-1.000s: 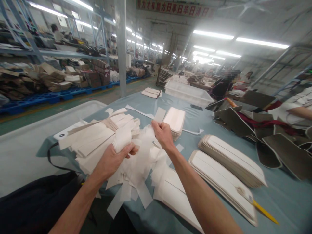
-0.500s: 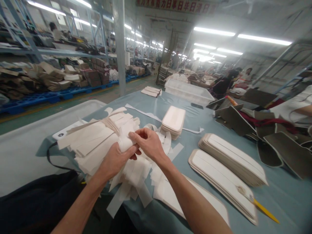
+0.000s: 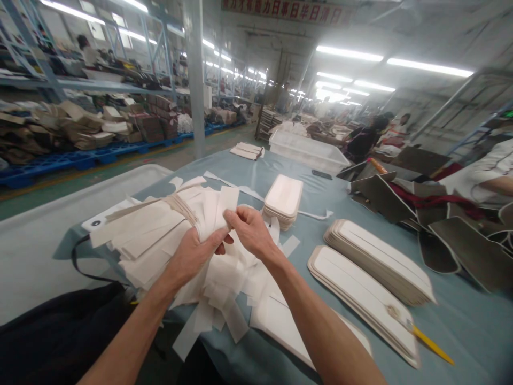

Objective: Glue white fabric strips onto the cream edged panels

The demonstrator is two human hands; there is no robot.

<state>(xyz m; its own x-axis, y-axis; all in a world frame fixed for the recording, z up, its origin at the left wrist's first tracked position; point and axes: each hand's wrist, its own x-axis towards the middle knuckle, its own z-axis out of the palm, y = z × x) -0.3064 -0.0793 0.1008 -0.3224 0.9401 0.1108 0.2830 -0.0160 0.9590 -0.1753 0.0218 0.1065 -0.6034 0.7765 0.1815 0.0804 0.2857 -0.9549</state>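
My left hand [image 3: 200, 248] grips a small bunch of white fabric strips [image 3: 210, 208], thumb on top and fingers underneath. With thumb and fingertips, my right hand [image 3: 250, 227] pinches the right edge of one strip in that bunch, which fans out above my left thumb. Left of my hands lies a thick pile of cream strips [image 3: 150, 230], a folded bundle on top. Below them, loose translucent strips [image 3: 224, 299] spill over the table edge. A flat white panel [image 3: 284, 326] with a beige border lies partly under my right forearm.
On the blue-green table cover [image 3: 316, 240] stand a short panel stack [image 3: 284, 195] and two long panel stacks [image 3: 377, 256], [image 3: 364, 299]. A yellow-handled tool [image 3: 433, 345] rests on the nearest one. Dark panels [image 3: 460, 240] lie at right, near another person's sleeve. A white tub [image 3: 308, 149] stands behind.
The strips in my left hand have fanned out and one now stands up at the right. My right hand has shifted slightly right, still pinching. The view has moved a little.
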